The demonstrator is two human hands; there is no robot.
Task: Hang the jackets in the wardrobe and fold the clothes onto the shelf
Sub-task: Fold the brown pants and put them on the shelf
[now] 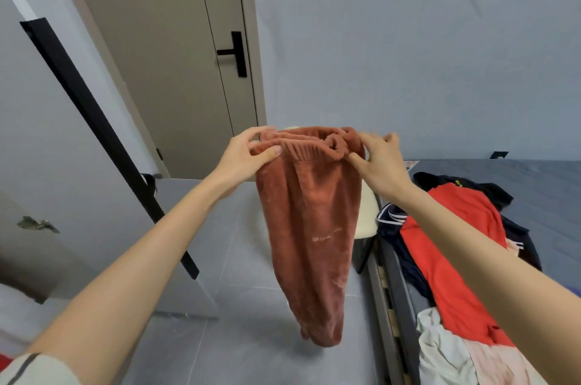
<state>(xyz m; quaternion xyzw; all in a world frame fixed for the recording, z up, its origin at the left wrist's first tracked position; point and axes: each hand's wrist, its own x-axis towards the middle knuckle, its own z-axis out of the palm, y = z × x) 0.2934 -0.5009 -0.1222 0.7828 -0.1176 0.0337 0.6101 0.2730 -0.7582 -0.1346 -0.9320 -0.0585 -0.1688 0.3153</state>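
Trousers of rust-brown fleece (308,227) with a gathered elastic waistband hang in mid-air, held up in front of the person over the grey tiled floor (239,259), legs dangling together and touching nothing below. The left hand (248,155) pinches the left end of the waistband between thumb and curled fingers. The right hand (377,158) pinches the right end the same way, thumb in front and fingers behind. The waistband is bunched between them rather than pulled taut.

To the right, along the near edge of the grey bed (534,177), lies the unsorted pile: a bright red garment (449,259) on top of a navy jacket with white stripes (390,221), and a crumpled white cloth (440,350) at the nearer end. On the left stands a pale panel with a long black strip handle (94,120), probably the wardrobe door, and a beige room door (176,70) is behind.

This looks like the opening of the folding step for one garment: the trousers are being held up and squared before any fold. Next, the waistband likely needs drawing flat so the legs lie one over the other, and then a flat surface or a fold in the air. No shelf is in view.
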